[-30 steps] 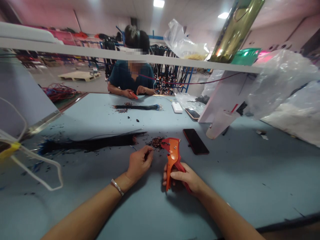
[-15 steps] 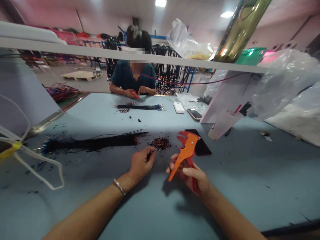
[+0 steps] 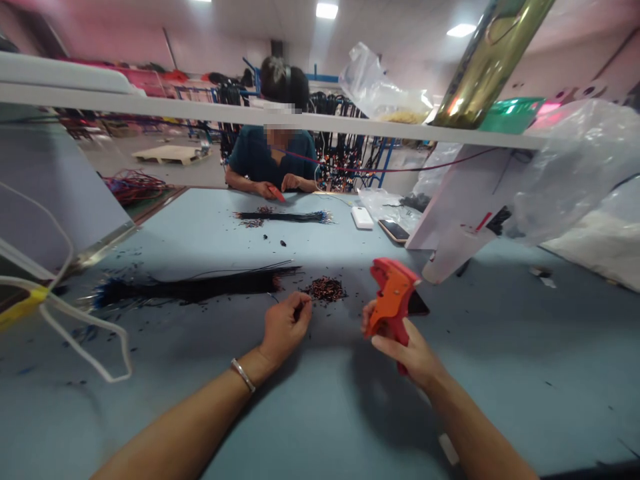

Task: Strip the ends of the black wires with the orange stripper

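My right hand [image 3: 407,347] is wrapped round a red and orange wire stripper [image 3: 393,297], held up above the table with its jaws pointing away from me. My left hand [image 3: 286,327] is closed in a pinch on a thin dark wire [image 3: 273,297], whose bluish end shows behind the knuckles; most of it is hidden by the fingers. Just beyond the left fingertips lies a heap of small dark and coppery offcuts [image 3: 326,289]. To the left, a long bundle of black wires [image 3: 200,287] with blue-tipped far-left ends rests on the table.
A dark phone [image 3: 419,303] lies partly behind the stripper. Across the table [image 3: 320,413], a person [image 3: 273,157] holds a red tool near a second wire bundle [image 3: 280,216]. A shelf [image 3: 350,121] spans above. A white looped cord [image 3: 125,353] hangs at left.
My right hand has moved right with the wire stripper, whose handles are now squeezed closer and which has turned. My left hand keeps its pinch in place. The view has shifted slightly.
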A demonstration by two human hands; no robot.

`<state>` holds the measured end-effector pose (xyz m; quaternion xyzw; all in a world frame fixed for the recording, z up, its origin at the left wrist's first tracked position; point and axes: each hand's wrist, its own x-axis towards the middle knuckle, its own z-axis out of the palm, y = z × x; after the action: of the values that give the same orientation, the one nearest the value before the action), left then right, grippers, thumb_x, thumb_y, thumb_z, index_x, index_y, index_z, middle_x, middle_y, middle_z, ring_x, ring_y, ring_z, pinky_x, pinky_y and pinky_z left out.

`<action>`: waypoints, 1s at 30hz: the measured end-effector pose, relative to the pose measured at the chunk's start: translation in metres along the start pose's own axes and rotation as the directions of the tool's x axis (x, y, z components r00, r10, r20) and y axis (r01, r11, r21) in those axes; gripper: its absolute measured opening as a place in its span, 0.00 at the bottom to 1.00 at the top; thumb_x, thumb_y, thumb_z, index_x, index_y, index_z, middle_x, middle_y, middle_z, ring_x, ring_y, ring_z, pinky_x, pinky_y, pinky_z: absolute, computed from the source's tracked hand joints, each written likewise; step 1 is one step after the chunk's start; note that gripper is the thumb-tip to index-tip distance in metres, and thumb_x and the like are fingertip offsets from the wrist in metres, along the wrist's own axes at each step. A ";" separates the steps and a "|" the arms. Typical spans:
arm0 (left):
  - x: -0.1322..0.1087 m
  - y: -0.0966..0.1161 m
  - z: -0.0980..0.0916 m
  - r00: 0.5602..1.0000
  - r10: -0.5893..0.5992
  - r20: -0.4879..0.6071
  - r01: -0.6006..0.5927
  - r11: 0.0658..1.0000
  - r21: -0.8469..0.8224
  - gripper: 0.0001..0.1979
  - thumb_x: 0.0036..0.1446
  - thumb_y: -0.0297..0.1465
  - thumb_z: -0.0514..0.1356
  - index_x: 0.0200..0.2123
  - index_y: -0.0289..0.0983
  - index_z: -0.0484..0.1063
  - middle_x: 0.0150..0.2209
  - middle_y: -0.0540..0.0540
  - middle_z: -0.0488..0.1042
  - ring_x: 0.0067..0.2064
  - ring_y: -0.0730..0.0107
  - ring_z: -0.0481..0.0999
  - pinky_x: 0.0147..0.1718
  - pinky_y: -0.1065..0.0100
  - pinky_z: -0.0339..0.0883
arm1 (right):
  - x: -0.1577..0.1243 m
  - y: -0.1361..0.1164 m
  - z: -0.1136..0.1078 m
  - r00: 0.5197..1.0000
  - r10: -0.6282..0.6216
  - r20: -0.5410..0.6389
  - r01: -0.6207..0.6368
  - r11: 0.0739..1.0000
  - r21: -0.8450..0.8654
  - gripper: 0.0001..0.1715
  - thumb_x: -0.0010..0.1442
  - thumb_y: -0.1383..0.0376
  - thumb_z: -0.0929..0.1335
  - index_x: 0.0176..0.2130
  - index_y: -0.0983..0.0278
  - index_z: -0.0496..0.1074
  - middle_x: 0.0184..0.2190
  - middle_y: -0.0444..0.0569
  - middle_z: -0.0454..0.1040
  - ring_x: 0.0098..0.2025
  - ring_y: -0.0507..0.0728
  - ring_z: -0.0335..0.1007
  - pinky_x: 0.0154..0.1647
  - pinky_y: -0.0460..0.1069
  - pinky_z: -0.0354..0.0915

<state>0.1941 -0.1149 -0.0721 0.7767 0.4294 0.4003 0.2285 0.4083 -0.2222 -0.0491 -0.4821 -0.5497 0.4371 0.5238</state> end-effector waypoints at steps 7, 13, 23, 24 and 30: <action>0.007 0.000 -0.006 0.979 -0.137 -0.149 0.130 0.990 -0.060 0.11 0.56 0.36 0.53 0.28 0.36 0.71 0.19 0.54 0.66 0.21 0.75 0.63 0.23 0.74 0.56 | 0.003 -0.013 -0.004 0.942 0.019 0.335 0.222 0.715 -0.663 0.39 0.46 0.46 0.74 0.51 0.64 0.69 0.43 0.54 0.69 0.43 0.63 0.66 0.47 0.57 0.61; 0.009 0.002 -0.008 0.988 -0.115 -0.107 0.103 0.988 -0.115 0.11 0.55 0.36 0.54 0.27 0.36 0.71 0.20 0.54 0.67 0.22 0.75 0.64 0.23 0.75 0.58 | -0.001 -0.010 0.011 0.885 0.068 0.461 0.378 0.475 -0.795 0.38 0.43 0.43 0.74 0.47 0.62 0.71 0.41 0.53 0.69 0.42 0.63 0.64 0.48 0.60 0.58; 0.008 0.001 -0.005 0.992 -0.092 -0.083 0.083 0.991 -0.106 0.11 0.56 0.35 0.54 0.28 0.36 0.71 0.20 0.54 0.68 0.22 0.76 0.63 0.23 0.75 0.57 | -0.003 -0.015 0.016 0.899 0.073 0.432 0.354 0.459 -0.815 0.36 0.48 0.45 0.73 0.49 0.63 0.70 0.42 0.54 0.66 0.43 0.62 0.61 0.45 0.58 0.59; 0.008 0.001 -0.006 0.992 -0.094 -0.081 0.085 0.991 -0.107 0.11 0.55 0.35 0.54 0.28 0.36 0.71 0.20 0.54 0.68 0.22 0.76 0.63 0.23 0.75 0.57 | -0.003 -0.016 0.014 0.895 0.078 0.440 0.357 0.469 -0.808 0.35 0.49 0.45 0.72 0.50 0.63 0.69 0.43 0.54 0.67 0.43 0.62 0.61 0.45 0.58 0.59; 0.008 0.001 -0.006 0.995 -0.083 -0.062 0.076 0.992 -0.104 0.11 0.55 0.35 0.53 0.28 0.36 0.71 0.21 0.53 0.68 0.23 0.75 0.64 0.23 0.75 0.57 | -0.003 -0.022 0.006 0.891 0.020 0.454 0.363 0.571 -0.737 0.22 0.58 0.53 0.69 0.48 0.62 0.70 0.43 0.53 0.70 0.45 0.62 0.64 0.51 0.60 0.58</action>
<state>0.1921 -0.1090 -0.0642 0.7326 0.4465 0.4377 0.2691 0.4005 -0.2280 -0.0283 -0.5049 -0.8295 0.1770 0.1601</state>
